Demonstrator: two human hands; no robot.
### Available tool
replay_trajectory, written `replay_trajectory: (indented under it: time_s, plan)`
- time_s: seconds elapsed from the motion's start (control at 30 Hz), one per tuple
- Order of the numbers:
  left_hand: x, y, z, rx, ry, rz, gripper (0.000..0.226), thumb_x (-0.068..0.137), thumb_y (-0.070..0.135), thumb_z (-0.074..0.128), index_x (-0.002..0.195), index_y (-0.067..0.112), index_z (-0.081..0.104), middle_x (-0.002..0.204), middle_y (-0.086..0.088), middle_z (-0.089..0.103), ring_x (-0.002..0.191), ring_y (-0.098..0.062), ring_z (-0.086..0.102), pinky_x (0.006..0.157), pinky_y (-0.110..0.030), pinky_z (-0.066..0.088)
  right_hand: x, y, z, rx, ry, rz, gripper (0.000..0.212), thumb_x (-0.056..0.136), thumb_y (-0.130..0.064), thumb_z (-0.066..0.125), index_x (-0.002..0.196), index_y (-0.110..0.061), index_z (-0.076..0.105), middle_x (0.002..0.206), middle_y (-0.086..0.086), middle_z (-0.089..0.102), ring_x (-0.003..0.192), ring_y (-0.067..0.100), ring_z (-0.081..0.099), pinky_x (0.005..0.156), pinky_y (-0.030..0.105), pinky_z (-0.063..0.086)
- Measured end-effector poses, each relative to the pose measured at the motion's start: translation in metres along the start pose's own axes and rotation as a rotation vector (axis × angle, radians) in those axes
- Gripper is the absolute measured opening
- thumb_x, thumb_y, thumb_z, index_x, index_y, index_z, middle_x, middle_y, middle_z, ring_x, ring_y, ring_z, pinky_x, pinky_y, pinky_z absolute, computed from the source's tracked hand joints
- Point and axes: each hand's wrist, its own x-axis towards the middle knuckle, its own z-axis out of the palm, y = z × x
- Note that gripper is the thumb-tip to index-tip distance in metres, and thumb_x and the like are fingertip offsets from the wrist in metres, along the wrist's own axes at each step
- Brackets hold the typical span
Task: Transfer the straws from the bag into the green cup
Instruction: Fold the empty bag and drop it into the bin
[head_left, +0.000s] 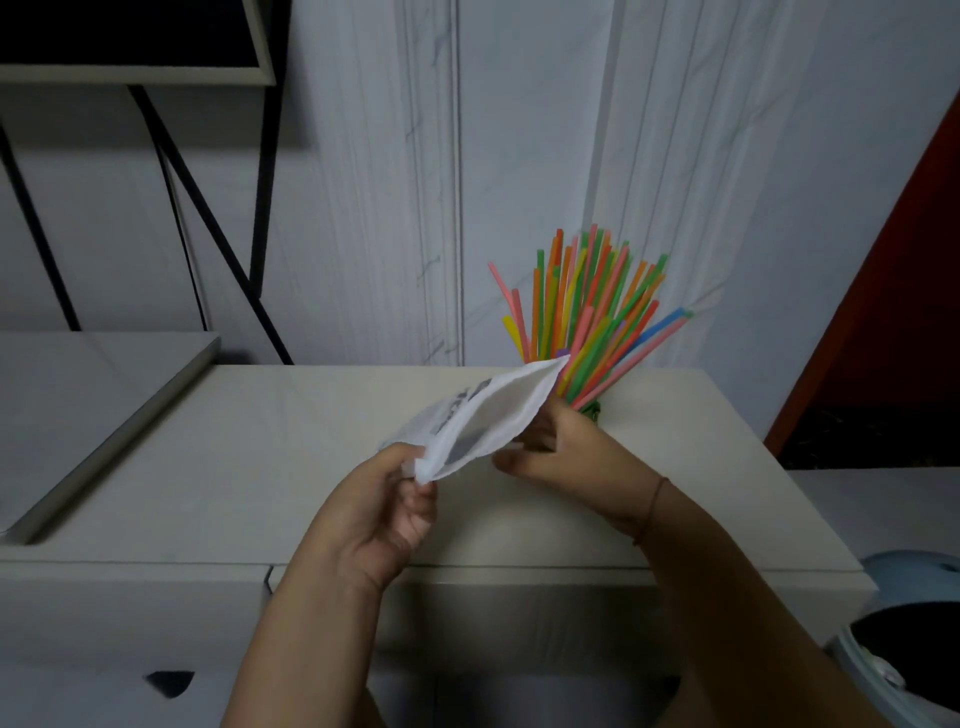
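Straws (587, 317) upright above white cabinet top (270, 457); pale panelled wall (519, 156)

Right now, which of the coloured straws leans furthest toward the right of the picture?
The blue plastic straw at the bundle's right edge: it tilts lowest and reaches furthest right, beside a pink one, while the orange and green ones stand steeper.

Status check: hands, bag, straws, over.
Left hand pinching bag corner. Right hand at the cup, mostly hidden. Straws fanned upright in it. Nothing in the way.
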Motion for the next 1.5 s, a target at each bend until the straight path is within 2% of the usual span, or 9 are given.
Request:
replay_trajectory:
  time_s: [0.1, 0.3, 0.43, 0.73, 0.83, 0.93, 1.07, 1.33, 1.5]
  plan:
    - [-0.012, 0.005, 0.005, -0.03, -0.063, -0.07, 0.02, 0.084, -0.003, 0.041, 0.073, 0.007, 0.055, 0.046, -0.002, 0.046, 0.029, -0.006, 0.041, 0.028, -0.009, 0.031, 0.004, 0.0, 0.009, 0.023, -0.007, -0.145, 0.061, 0.08, -0.014, 0.071, 0.125, -0.04, 0.04, 0.137, -0.001, 0.049, 0.129, 0.015, 0.045, 0.107, 0.034, 0.038]
    - [-0.027, 0.014, 0.006, -0.062, -0.128, -0.122, 0.018, 0.087, -0.002, 0.041, 0.082, 0.004, 0.057, 0.049, -0.005, 0.05, 0.03, -0.008, 0.045, 0.029, -0.01, 0.035, 0.012, -0.013, 0.006, 0.074, 0.082, -0.298, 0.024, 0.074, -0.024, 0.067, 0.096, -0.034, 0.065, 0.104, -0.016, 0.068, 0.112, 0.021, 0.057, 0.105, 0.048, 0.038]
    - [-0.027, 0.025, 0.008, -0.045, -0.099, -0.056, 0.019, 0.091, 0.009, 0.049, 0.088, -0.005, 0.061, 0.059, -0.015, 0.064, 0.034, -0.016, 0.057, 0.034, -0.015, 0.046, 0.009, -0.022, 0.003, 0.068, 0.076, -0.336, 0.016, 0.081, -0.018, 0.067, 0.09, -0.031, 0.071, 0.099, -0.007, 0.071, 0.101, 0.011, 0.064, 0.089, 0.024, 0.05]
    - [-0.009, 0.025, 0.001, 0.292, -0.074, 0.206, 0.053, 0.087, 0.058, 0.047, 0.099, 0.009, 0.065, 0.063, -0.008, 0.068, 0.048, -0.012, 0.061, 0.047, -0.02, 0.052, 0.011, -0.034, 0.003, 0.226, 0.193, -0.258, 0.009, 0.086, -0.004, 0.061, 0.077, -0.006, 0.058, 0.058, -0.007, 0.066, 0.05, -0.004, 0.056, 0.049, 0.009, 0.043]
    - [-0.007, 0.024, -0.007, 0.609, -0.038, 0.388, 0.04, 0.071, 0.051, 0.067, 0.079, 0.012, 0.068, 0.055, 0.001, 0.056, 0.044, -0.009, 0.044, 0.044, -0.017, 0.039, 0.012, -0.034, 0.001, 0.362, 0.256, -0.179, 0.004, 0.086, -0.007, 0.062, 0.083, -0.005, 0.062, 0.07, -0.001, 0.074, 0.062, 0.006, 0.068, 0.054, 0.016, 0.051]
    - [-0.003, 0.026, -0.011, 0.791, 0.033, 0.508, 0.03, 0.079, 0.037, 0.071, 0.071, 0.009, 0.072, 0.055, 0.012, 0.061, 0.045, 0.0, 0.047, 0.045, -0.01, 0.037, 0.012, -0.035, 0.0, 0.454, 0.293, -0.106, 0.005, 0.086, -0.011, 0.062, 0.082, -0.009, 0.064, 0.077, 0.003, 0.075, 0.068, 0.013, 0.07, 0.058, 0.024, 0.056]
    - [0.001, 0.027, -0.011, 0.652, -0.025, 0.475, 0.025, 0.084, 0.026, 0.068, 0.083, 0.002, 0.072, 0.081, -0.005, 0.076, 0.07, -0.012, 0.067, 0.065, -0.02, 0.053, 0.009, -0.034, -0.001, 0.436, 0.202, -0.019, 0.012, 0.089, -0.015, 0.059, 0.095, -0.007, 0.066, 0.087, 0.004, 0.075, 0.074, 0.013, 0.071, 0.068, 0.028, 0.059]
    - [0.003, 0.023, -0.013, 0.607, 0.056, 0.548, 0.018, 0.083, 0.023, 0.071, 0.074, 0.007, 0.074, 0.082, -0.016, 0.074, 0.069, -0.024, 0.064, 0.074, -0.04, 0.055, -0.006, -0.024, -0.004, 0.257, 0.149, -0.049, 0.012, 0.087, -0.005, 0.06, 0.096, -0.006, 0.068, 0.08, 0.003, 0.076, 0.07, 0.015, 0.07, 0.057, 0.025, 0.053]
    - [0.003, 0.02, -0.014, 0.644, -0.08, 0.458, 0.017, 0.088, 0.024, 0.064, 0.092, 0.009, 0.073, 0.088, -0.009, 0.076, 0.073, -0.019, 0.072, 0.063, -0.027, 0.058, -0.007, -0.02, -0.008, 0.327, 0.178, -0.104, 0.02, 0.088, -0.001, 0.057, 0.105, -0.002, 0.067, 0.089, 0.003, 0.076, 0.081, 0.016, 0.072, 0.068, 0.023, 0.057]
